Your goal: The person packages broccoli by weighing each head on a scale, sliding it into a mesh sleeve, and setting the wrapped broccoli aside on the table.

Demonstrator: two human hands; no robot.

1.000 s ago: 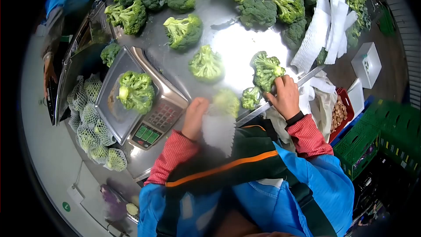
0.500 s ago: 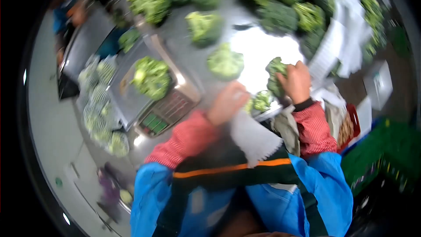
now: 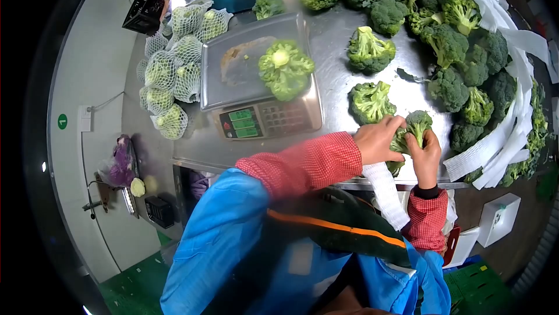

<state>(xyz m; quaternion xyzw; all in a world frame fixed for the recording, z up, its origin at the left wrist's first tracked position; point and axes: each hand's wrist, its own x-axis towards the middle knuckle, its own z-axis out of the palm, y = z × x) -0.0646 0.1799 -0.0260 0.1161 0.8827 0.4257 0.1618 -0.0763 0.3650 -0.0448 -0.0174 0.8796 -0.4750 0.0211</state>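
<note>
My right hand [image 3: 426,156] is closed round a broccoli piece [image 3: 418,120] above the table's front edge. Close beside it, my left hand [image 3: 378,141] curls its fingers and thumb against the broccoli. A white net sleeve [image 3: 386,195] hangs from under my left palm, its upper end hidden by the hand. More green broccoli [image 3: 395,167] shows below my fingers, partly covered. Just beyond my left hand lies a broccoli head [image 3: 371,103], with another head [image 3: 370,50] farther back. A broccoli head, stem up [image 3: 285,71], sits on the scale [image 3: 216,91].
Net-wrapped broccoli [image 3: 160,74] lies left of the scale. A broccoli pile [image 3: 445,44] fills the back right, with white net sleeves [image 3: 512,88] draped over it. A white box [image 3: 499,219] stands low right; purple vegetables [image 3: 122,160] lie at far left.
The view has swung, bringing the scale toward the middle. My left hand has moved across to my right hand and the broccoli, with the white sleeve still hanging from it. My right hand still holds broccoli.
</note>
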